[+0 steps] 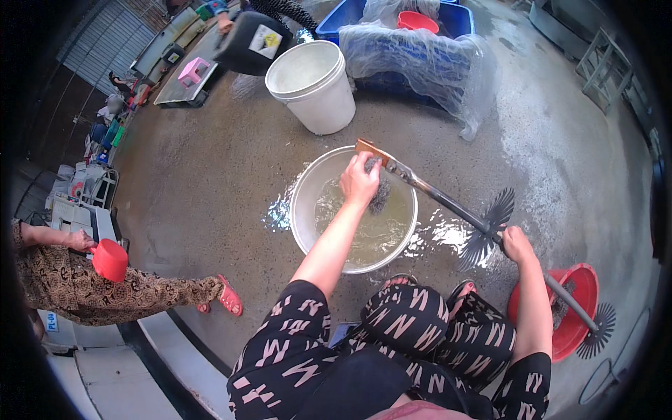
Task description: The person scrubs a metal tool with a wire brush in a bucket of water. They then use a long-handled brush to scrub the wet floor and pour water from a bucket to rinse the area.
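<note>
My right hand point(516, 245) is closed around a long metal rod point(451, 204) with a copper-coloured flat end and black fan-like finned discs along it. The rod slants from lower right up to the far rim of a white tub point(295, 227) of cloudy water. Over the tub, my left hand point(360, 183) is closed beside the copper end, fingers on a grey, wool-like scrubber point(380, 199). Its contact with the rod is partly hidden by the fingers.
A red bucket point(589, 290) stands under the rod's lower end. Ahead are a white bucket point(322, 105), a blue bin point(381, 70) draped with clear plastic, and a black container point(245, 42) held by someone. Left, another person holds a red scoop point(110, 260). The floor point(203, 161) is wet.
</note>
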Demonstrator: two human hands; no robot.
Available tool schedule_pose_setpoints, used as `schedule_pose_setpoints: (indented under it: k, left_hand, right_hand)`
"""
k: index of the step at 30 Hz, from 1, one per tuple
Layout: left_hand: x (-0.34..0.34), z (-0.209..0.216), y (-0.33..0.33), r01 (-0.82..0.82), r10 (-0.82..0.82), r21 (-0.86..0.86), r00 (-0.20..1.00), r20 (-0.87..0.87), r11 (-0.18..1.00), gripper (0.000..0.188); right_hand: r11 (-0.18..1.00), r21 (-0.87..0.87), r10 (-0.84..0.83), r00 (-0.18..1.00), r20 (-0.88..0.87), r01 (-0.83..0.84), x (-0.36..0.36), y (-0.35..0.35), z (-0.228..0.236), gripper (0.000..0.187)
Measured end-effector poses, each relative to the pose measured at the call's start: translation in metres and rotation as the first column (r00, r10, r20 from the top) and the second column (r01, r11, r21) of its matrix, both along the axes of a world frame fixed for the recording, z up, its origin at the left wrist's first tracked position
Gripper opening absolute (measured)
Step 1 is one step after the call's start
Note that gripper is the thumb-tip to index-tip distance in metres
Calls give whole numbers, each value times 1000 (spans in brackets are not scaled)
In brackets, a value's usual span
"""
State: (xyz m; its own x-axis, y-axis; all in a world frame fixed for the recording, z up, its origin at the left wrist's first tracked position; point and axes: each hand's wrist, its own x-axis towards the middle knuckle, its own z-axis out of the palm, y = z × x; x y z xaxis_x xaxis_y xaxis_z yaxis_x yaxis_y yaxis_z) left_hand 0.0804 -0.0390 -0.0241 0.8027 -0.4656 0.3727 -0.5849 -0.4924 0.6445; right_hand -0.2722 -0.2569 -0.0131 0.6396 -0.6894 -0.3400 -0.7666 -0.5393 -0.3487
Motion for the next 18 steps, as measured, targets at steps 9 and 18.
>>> schedule_pose_setpoints:
  k: [9,18]
  left_hand:
    - [3,5,-4,-86,85,-6,992,-89,996,25]
    - [40,5,-4,-170,172,34,930,-326,985,32]
  right_hand:
    - [1000,-13,-9,999,39,9,-1,3,5,57]
    - [1000,6,13,998,-62,-13,-1,-2,-4,47]
